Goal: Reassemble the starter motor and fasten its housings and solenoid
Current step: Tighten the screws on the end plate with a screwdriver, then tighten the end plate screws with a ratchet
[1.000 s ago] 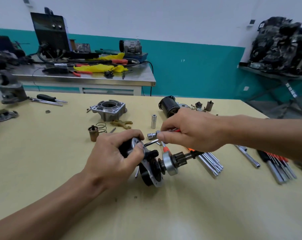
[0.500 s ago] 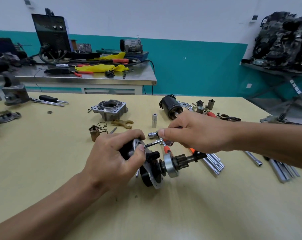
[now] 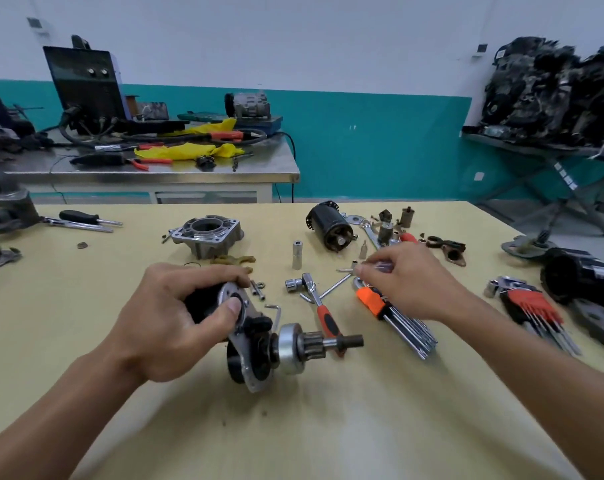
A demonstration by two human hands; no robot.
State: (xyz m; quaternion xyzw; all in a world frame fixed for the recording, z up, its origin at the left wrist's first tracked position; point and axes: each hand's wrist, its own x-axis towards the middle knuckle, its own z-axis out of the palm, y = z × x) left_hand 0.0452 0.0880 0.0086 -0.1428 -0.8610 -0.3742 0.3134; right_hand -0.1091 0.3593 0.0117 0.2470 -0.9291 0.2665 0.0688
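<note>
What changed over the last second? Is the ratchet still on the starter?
No. The right hand let go of the ratchet wrench, which now lies on the table beside the starter motor assembly. That hand moved right and away, to above the orange hex key set. Its fingertips are blurred, so no grip can be read. Unchanged: the left hand grips the assembly.

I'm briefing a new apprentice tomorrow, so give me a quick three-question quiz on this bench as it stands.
1. True or false: the ratchet wrench lies on the table, in neither hand.
2. Fill in: the right hand is above the hex key set with the ____ holder.
3. Which hand grips the starter motor assembly? A. left hand B. right hand C. neither
Key: 1 true; 2 orange; 3 A.
</note>
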